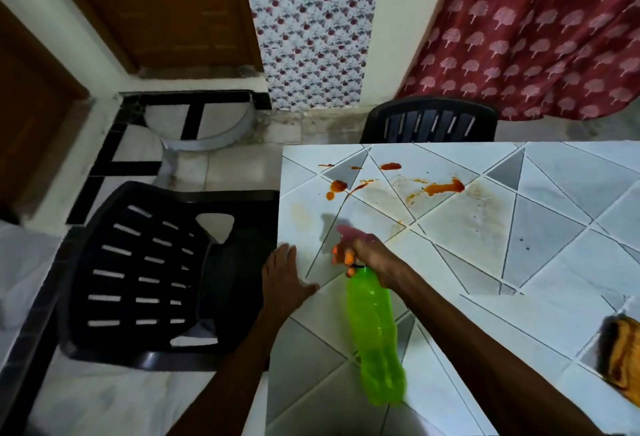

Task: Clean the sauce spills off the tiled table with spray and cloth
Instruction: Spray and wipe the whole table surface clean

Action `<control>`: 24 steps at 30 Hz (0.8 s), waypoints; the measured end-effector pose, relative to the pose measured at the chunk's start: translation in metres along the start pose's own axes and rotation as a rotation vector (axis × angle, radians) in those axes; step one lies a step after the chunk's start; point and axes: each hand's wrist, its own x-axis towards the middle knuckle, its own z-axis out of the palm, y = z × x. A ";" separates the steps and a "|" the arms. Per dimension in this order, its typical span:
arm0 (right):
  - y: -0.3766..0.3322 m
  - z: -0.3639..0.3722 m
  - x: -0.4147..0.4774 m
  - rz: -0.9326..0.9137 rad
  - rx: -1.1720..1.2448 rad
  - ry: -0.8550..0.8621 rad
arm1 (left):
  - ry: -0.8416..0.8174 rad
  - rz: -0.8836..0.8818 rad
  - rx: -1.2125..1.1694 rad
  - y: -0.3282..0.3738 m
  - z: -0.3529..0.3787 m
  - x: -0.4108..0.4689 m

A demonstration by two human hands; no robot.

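Spray bottle [377, 338]: clear green plastic, held tilted above the near left part of the tiled table [519, 228]; its base is blurred.
Cloth [623, 356]: orange-yellow, lying at the table's near right side, cut off by the picture's edge; its dark patch is hard to make out.
Right hand [367, 255]: fingers curled round the bottle's neck and pinkish spray head; the head is smeared, so the trigger is unclear.
Left hand [284, 273]: flat, fingers straight, palm down on the table's left edge, holding nothing.
Sauce spills [445, 188]: red-orange blots and streaks on the table's far left part, with a pale haze around them.
Side chair [149, 269]: black, slatted, just beside the table's left edge.
Far chair [429, 120]: black back behind the table's far edge; the seat is hidden.
Curtain [536, 30]: red, printed, beyond the table's far right.
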 end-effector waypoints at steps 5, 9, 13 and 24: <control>0.034 -0.010 -0.034 0.057 -0.148 0.066 | 0.019 -0.053 -0.005 0.005 0.008 -0.024; 0.056 -0.052 -0.054 0.076 -0.133 0.216 | 0.008 -0.001 -0.033 0.026 0.019 -0.036; 0.071 -0.108 -0.082 0.029 0.106 0.325 | -0.040 0.060 -0.037 0.059 0.034 -0.041; 0.138 -0.247 -0.185 -0.020 0.435 0.668 | -0.239 0.259 0.105 0.150 0.085 -0.081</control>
